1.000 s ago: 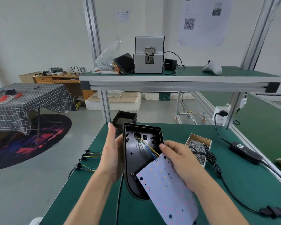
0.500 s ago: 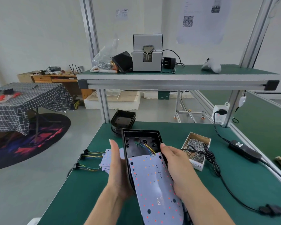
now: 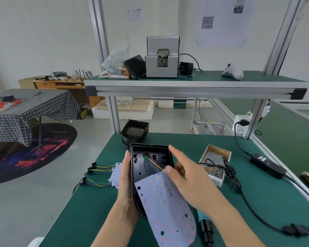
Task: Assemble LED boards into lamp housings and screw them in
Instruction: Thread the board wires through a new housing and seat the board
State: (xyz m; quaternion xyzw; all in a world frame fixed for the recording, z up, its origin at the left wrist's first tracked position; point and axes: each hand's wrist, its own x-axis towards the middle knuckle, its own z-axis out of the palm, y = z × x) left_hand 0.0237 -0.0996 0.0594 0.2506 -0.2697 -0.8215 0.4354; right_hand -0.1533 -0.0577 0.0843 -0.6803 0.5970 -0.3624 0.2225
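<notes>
Item: lamp housing (image 3: 146,168), L hand (image 3: 126,189) gripping its side. R hand (image 3: 184,180) fingers loose, touching LED board (image 3: 166,209). Rec: slide board fwd, tuck wires (image 3: 154,165), seat flat.

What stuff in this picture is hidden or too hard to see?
All in the head view:
- Lower half of the black housing: covered by the LED board.
- Left hand fingers: behind the housing.
- Screwdriver: partly under the right hand's arm, cut off by the bottom edge.
- Poster writing: too small.
</notes>
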